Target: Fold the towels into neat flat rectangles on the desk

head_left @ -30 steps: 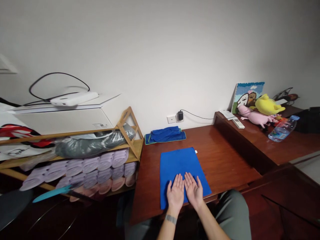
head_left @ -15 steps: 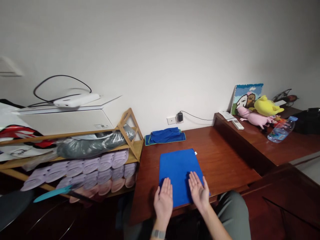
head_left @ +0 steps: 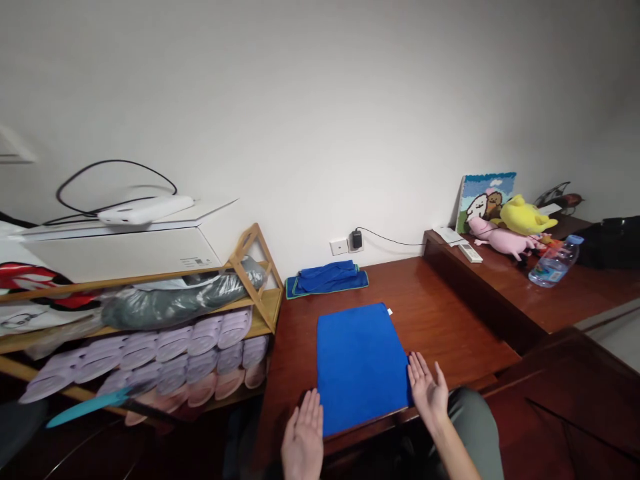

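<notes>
A blue cloth [head_left: 361, 363] with a small white tag lies spread flat on the reddish-brown wooden table [head_left: 425, 313]. My left hand [head_left: 304, 433] is palm up with fingers stretched out, by the cloth's near left corner, holding nothing. On the other side, my right hand [head_left: 429, 390] is also palm up and open, at the cloth's near right edge. Whether either hand touches the cloth I cannot tell. Behind it, against the wall, lie folded blue cloths [head_left: 327, 277] with green edging.
At left stands a wooden rack [head_left: 260, 267] with slippers [head_left: 173, 343], a white box [head_left: 125, 253] and a turquoise-bladed knife-like object [head_left: 90, 407] in front. A raised surface at right holds a plastic bottle [head_left: 555, 263], plush toys [head_left: 505, 239] and a remote [head_left: 470, 253]. A black plug [head_left: 356, 239] sits in the wall.
My hands have moved apart, the left toward the left and nearer me, the right toward the right. More of the blue cloth shows between them. The view has shifted slightly.
</notes>
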The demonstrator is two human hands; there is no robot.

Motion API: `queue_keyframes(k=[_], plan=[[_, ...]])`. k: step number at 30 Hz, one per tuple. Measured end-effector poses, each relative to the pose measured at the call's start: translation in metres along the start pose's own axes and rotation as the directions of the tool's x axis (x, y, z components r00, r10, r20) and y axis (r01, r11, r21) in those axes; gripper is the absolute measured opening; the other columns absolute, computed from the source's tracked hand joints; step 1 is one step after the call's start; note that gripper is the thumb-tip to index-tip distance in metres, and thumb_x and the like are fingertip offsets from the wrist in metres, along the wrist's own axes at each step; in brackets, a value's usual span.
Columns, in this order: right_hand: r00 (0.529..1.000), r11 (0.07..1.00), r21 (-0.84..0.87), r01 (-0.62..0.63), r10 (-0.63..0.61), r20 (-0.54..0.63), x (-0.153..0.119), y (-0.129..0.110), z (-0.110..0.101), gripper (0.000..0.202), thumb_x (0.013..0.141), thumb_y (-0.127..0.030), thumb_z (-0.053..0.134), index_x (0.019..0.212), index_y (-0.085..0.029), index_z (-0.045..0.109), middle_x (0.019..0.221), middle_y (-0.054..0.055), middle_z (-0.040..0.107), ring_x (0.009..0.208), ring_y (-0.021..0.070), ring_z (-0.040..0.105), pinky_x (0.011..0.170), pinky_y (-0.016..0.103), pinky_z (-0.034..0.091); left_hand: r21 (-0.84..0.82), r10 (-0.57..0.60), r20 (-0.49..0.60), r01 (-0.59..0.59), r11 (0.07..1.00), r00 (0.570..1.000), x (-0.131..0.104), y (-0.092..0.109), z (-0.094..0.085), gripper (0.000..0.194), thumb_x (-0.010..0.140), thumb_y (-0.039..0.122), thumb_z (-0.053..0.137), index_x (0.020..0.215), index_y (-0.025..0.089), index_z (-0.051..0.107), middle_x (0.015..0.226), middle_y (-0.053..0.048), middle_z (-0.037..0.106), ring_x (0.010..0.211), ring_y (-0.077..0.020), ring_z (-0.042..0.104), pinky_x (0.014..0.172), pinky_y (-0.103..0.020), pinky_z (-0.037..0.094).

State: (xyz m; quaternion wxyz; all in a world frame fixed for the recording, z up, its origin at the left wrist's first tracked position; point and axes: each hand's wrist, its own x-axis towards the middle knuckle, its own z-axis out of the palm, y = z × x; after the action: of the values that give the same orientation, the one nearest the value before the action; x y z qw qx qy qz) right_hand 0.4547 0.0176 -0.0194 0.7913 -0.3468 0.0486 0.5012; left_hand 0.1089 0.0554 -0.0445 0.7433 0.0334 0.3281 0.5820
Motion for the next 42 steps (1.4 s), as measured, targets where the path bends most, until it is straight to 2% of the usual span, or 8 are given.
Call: queue_keyframes(k=[6,10,13,25,30,34,38,42], plan=[[0.964,0.987,0.048,-0.155,0.14,0.225,-0.021,0.04,0.042,0.05,0.096,-0.063,0.059,0.123,-0.026,0.079,0.148,0.014,0.074,0.158,0.0281,0.053,0.133,0.053,0.04,-0.023,-0.081,0.254,0.09,0.996,0.964,0.012,-0.014,0.056,0.065,0.11,0.051,0.042,0.169,0.026,0.049,0.171,-0.01,0.056,0.167,-0.0223,0.032,0.141,-0.045,0.025],[0.921,0.951,0.004,-0.31,0.299,0.251,-0.022,0.081,0.057,0.046,0.1,-0.056,0.056,0.119,-0.021,0.079,0.142,0.015,0.077,0.153,0.0271,0.059,0.125,0.049,0.05,-0.055,-0.229,0.118,0.237,0.97,0.966,0.034,-0.06,0.094,0.061,0.11,0.043,0.042,0.167,0.022,0.051,0.169,-0.017,0.056,0.16,-0.028,0.045,0.136,-0.048,0.036],[0.939,0.958,-0.007,-0.286,0.282,0.199,-0.011,0.084,0.043,0.044,0.1,-0.057,0.056,0.118,-0.023,0.079,0.141,0.014,0.077,0.15,0.0272,0.062,0.123,0.052,0.052,-0.086,-0.188,0.031,0.19,0.978,0.982,0.041,-0.07,0.085,0.057,0.109,0.038,0.046,0.164,0.025,0.056,0.169,-0.016,0.056,0.158,-0.0275,0.049,0.134,-0.047,0.039],[0.999,0.998,-0.043,0.052,-0.052,-0.014,0.017,0.011,0.011,0.033,0.09,-0.055,0.067,0.11,-0.033,0.081,0.144,0.01,0.076,0.158,0.0297,0.052,0.135,0.054,0.038,0.281,0.337,-0.128,-0.292,0.914,0.933,0.029,0.052,-0.02,0.033,0.094,0.038,0.059,0.114,0.032,0.084,0.153,-0.006,0.075,0.161,-0.0289,0.048,0.136,-0.049,0.038],[0.967,0.861,-0.46,0.216,-0.124,0.223,-0.001,0.047,0.043,0.039,0.078,-0.048,0.089,0.11,-0.027,0.083,0.137,0.009,0.079,0.153,0.037,0.055,0.136,0.062,0.034,0.742,0.575,0.045,-0.413,0.528,0.817,0.052,0.069,0.014,0.031,0.087,0.049,0.069,0.105,0.027,0.08,0.147,-0.011,0.077,0.155,-0.0387,0.056,0.134,-0.061,0.038],[0.902,0.676,-0.623,0.393,-0.152,0.404,-0.015,0.077,0.064,0.032,0.077,-0.037,0.095,0.107,-0.033,0.083,0.155,0.003,0.069,0.171,0.0315,0.026,0.141,0.054,0.025,0.882,0.584,0.314,-0.458,0.112,0.748,0.074,0.08,0.057,0.031,0.079,0.053,0.078,0.098,0.028,0.079,0.147,-0.013,0.076,0.155,-0.0407,0.054,0.138,-0.061,0.028],[0.901,0.668,-0.629,0.397,-0.151,0.407,-0.011,0.084,0.053,0.039,0.075,-0.031,0.095,0.112,-0.032,0.083,0.165,0.003,0.061,0.175,0.0309,0.002,0.141,0.06,0.019,0.863,0.537,0.372,-0.495,0.099,0.757,0.093,0.089,0.073,0.024,0.081,0.05,0.079,0.093,0.029,0.078,0.143,-0.017,0.077,0.157,-0.04,0.051,0.14,-0.057,0.023],[0.896,0.534,-0.724,0.436,-0.185,0.403,0.015,0.058,0.027,0.043,0.073,-0.039,0.096,0.113,-0.036,0.083,0.165,-0.001,0.062,0.175,0.0297,0.011,0.14,0.062,0.016,0.84,0.534,0.362,-0.516,0.169,0.764,0.107,0.089,0.065,0.021,0.087,0.049,0.075,0.096,0.03,0.078,0.141,-0.018,0.077,0.16,-0.0374,0.049,0.141,-0.054,0.018]])
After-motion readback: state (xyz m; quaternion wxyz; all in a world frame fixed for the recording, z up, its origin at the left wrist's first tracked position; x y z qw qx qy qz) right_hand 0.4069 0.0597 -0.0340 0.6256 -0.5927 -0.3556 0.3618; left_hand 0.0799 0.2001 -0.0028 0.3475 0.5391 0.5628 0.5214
